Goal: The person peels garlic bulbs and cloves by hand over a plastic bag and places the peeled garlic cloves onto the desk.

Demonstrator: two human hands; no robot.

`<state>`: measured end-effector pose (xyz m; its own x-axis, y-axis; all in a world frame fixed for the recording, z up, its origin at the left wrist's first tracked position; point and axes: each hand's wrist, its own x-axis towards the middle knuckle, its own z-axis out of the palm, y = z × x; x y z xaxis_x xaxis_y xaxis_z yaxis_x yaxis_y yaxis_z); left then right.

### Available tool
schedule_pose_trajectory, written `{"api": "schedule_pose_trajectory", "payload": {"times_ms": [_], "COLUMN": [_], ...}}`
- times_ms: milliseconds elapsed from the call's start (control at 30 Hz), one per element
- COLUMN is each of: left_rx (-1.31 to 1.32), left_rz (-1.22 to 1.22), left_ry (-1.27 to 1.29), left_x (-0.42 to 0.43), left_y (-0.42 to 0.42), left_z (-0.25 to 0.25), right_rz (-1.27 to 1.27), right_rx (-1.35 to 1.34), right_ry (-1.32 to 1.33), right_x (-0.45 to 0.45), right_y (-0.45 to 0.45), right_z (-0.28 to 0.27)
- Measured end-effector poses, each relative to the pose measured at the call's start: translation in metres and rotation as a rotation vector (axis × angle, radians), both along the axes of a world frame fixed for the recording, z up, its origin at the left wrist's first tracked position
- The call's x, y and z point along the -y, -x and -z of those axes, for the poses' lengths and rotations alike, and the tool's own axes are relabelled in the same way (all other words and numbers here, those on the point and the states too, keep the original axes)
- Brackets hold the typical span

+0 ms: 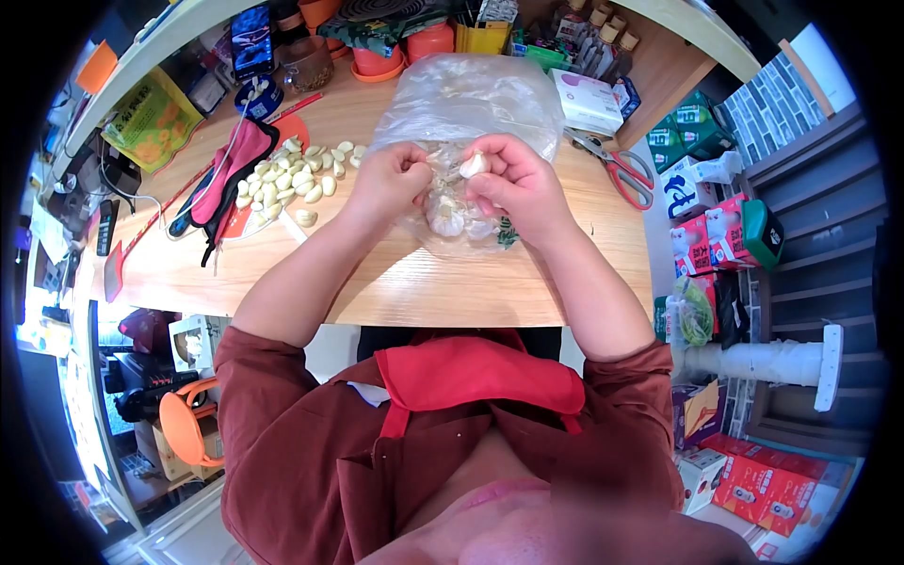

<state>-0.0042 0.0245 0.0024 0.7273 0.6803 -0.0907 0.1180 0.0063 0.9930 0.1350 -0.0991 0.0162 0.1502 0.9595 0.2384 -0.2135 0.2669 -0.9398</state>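
Note:
A whitish garlic clove (474,166) is pinched between the thumb and fingers of my right hand (518,181). My left hand (394,181) is closed, its fingertips pressed together beside the clove; what they hold, if anything, is too small to make out. Both hands are over a clear plastic bag (476,104) spread on the wooden table. Below the fingers, a garlic bulb (446,218) lies among papery skins on the plastic. To the left is a pile of peeled garlic cloves (281,181), partly on an orange and white surface, with a few loose on the wood.
Red-handled scissors (629,177) and a white box (586,102) lie right of the bag. A pink and black cloth item (229,179) and a long red stick (165,209) are at the left. A phone (251,42), a glass jar (306,64) and orange pots (377,61) line the back.

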Motion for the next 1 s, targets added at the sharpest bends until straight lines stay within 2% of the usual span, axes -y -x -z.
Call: {"api": "schedule_pose_trajectory", "payload": {"times_ms": [33,233,333,433,1000], "left_rx": [-0.010,-0.046,0.139,0.231,0.218], "left_rz": [-0.020,0.039,0.043,0.033,0.079], "left_ry": [-0.010,-0.159,-0.033,-0.040,-0.081], "left_x": [-0.001,0.004,0.008,0.012,0.008], "left_y": [0.000,0.001,0.002,0.004,0.009], "left_z": [0.001,-0.001,-0.007,-0.011,-0.009], "right_rz": [-0.035,0.011,0.031,0.023,0.100], "right_rx": [-0.089,-0.040,-0.030,0.038,0.260], "right_ry": [-0.031,0.128,0.179,0.194,0.181], "right_x": [0.001,-0.002,-0.004,-0.006,-0.013], "right_y": [0.000,0.001,0.000,-0.003,-0.003], "right_z": [-0.002,-0.001,-0.001,0.004,0.018]}}
